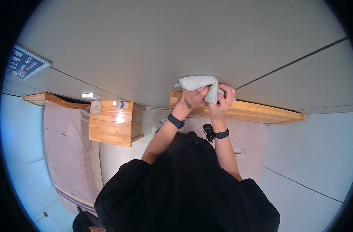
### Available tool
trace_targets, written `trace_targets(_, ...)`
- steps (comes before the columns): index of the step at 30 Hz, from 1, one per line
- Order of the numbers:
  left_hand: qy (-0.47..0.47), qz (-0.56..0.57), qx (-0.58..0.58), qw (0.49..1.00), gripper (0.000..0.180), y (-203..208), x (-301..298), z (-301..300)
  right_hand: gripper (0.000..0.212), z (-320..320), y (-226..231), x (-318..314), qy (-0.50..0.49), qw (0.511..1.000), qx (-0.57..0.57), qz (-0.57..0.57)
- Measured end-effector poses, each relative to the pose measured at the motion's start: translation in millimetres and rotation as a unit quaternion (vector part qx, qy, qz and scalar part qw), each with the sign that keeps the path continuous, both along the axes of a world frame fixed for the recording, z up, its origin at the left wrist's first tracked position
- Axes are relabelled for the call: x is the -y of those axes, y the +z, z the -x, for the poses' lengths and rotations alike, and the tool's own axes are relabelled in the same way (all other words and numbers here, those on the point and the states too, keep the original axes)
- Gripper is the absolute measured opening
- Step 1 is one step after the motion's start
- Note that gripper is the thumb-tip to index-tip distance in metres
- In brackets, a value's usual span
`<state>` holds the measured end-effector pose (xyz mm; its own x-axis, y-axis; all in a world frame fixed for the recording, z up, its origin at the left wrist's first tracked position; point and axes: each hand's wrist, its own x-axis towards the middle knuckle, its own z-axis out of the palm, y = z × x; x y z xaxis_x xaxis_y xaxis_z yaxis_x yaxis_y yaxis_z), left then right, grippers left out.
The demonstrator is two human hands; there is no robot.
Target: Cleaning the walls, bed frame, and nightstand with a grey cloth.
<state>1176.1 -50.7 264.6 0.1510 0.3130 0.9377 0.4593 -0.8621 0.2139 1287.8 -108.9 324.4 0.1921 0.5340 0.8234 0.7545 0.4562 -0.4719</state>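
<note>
A light grey cloth [199,82], bunched and folded, is in both of my hands against the grey wall [176,38], just above a wooden headboard [265,111]. My left hand [195,99] presses on the cloth's left part, its fingers curled over it. Close beside it, my right hand [223,99] pinches a hanging fold of the same cloth with bent fingers. Each wrist wears a black band, and a small black device [208,132] sits at the right one. Part of the cloth is hidden behind my fingers.
Left of me stands a wooden nightstand [110,127] with a bottle [120,104] and a round glass dish [95,107]. One bed [252,141] lies beneath my arms, another bed [66,139] at far left. A blue sign [27,62] hangs on the wall. Someone's dark-clothed part [83,222] shows lower left.
</note>
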Motion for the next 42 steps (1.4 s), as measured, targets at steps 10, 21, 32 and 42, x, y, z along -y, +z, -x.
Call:
trace_targets(10,-0.006,-0.075,-0.034,0.997,0.048,-19,-30,123,0.011,108,-7,-16,0.024,0.999,-0.032,0.001)
trace_targets(21,0.11,-0.135,-0.154,0.972,0.057,-57,-51,231,0.019,182,-35,-35,0.096,0.993,-0.06,-0.025)
trace_targets(32,0.048,0.017,-0.051,0.997,0.053,-85,-8,161,0.018,129,-58,-21,0.081,0.995,-0.037,0.047)
trace_targets(42,0.019,0.147,-0.178,0.973,0.052,-39,28,60,0.015,18,-78,3,0.066,0.991,-0.036,0.106)
